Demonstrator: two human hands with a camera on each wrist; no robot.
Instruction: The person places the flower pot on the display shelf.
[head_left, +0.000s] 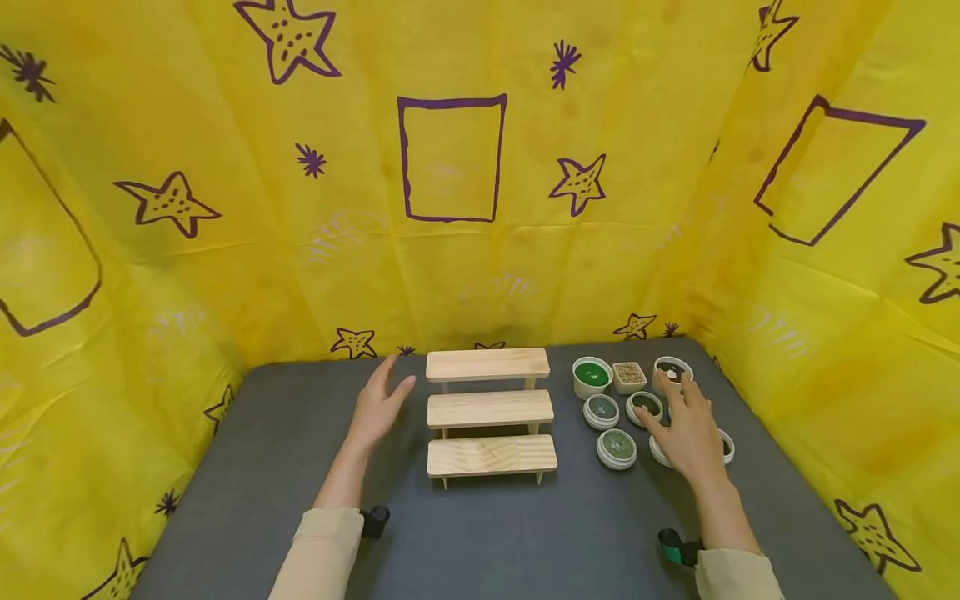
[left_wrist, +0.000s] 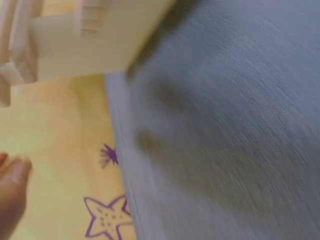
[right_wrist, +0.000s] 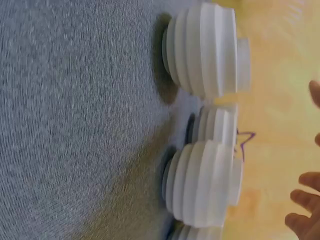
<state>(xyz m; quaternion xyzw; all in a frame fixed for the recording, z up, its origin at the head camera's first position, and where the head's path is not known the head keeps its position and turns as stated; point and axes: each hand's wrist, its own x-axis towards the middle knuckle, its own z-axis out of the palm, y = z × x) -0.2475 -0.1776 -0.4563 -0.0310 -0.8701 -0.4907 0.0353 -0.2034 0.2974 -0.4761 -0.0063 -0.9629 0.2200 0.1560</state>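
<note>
A light wooden three-step stand point(head_left: 491, 408) stands mid-table. My left hand point(head_left: 378, 408) hovers just to its left, fingers extended and thumb apart, holding nothing; in the left wrist view one side of the stand point(left_wrist: 82, 50) shows close by. Over the group of small pots on the right, my right hand point(head_left: 684, 425) reaches with spread fingers and hides some of them. Near its fingertips are a white pot with dark filling point(head_left: 672, 367) and a low round pot point(head_left: 645, 407). Ribbed white pots point(right_wrist: 202, 182) fill the middle of the right wrist view, fingers point(right_wrist: 307, 205) beyond them.
Left of my right hand are a green-filled pot point(head_left: 592, 375), a square dish of grainy bits point(head_left: 629, 377), and two round pots, one grey-green point(head_left: 602, 410) and one pale green point(head_left: 617, 447). Yellow patterned cloth point(head_left: 450, 275) walls the grey table point(head_left: 540, 533) behind and on both sides.
</note>
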